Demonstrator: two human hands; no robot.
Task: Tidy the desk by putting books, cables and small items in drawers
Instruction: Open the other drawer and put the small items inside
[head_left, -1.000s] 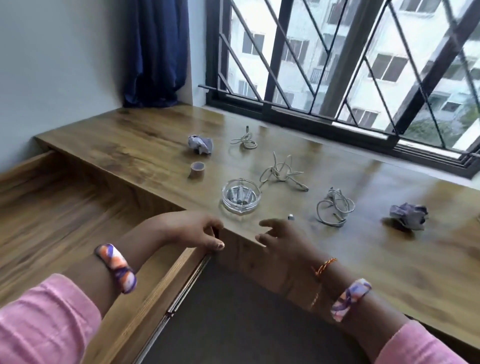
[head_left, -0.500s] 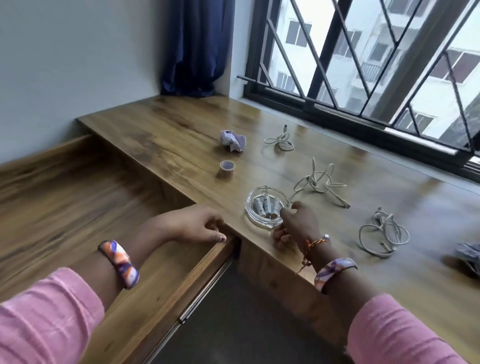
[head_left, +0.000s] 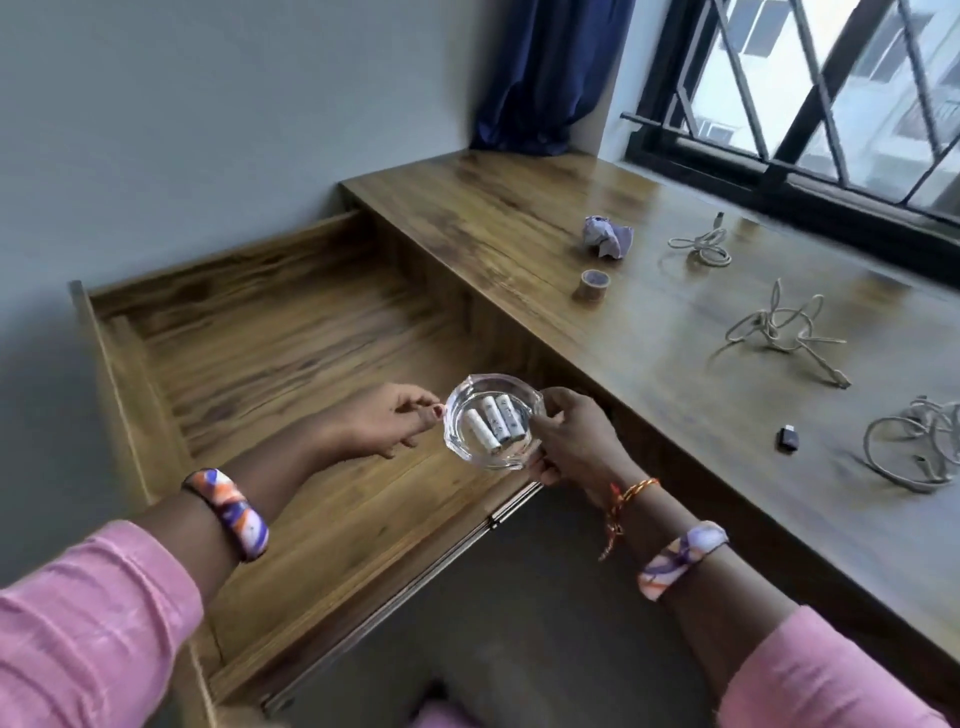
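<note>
While the glass dish (head_left: 491, 428) hangs over the open drawer (head_left: 291, 364), the right hand (head_left: 574, 441) grips its right rim with curled fingers, and the left hand (head_left: 387, 423) pinches the left rim with its thumb and fingertips. To do this step well, I think the dish should stay level and go down slowly onto the drawer floor, because the batteries (head_left: 491, 423) lie loose inside and can roll out. On the desk (head_left: 519, 208) I count 3 tangled cables (head_left: 779, 332), then 1 crumpled paper (head_left: 608, 236), 1 roll of tape (head_left: 594, 284) and 1 small dark adapter (head_left: 787, 437). In the dish there are 3 batteries.
</note>
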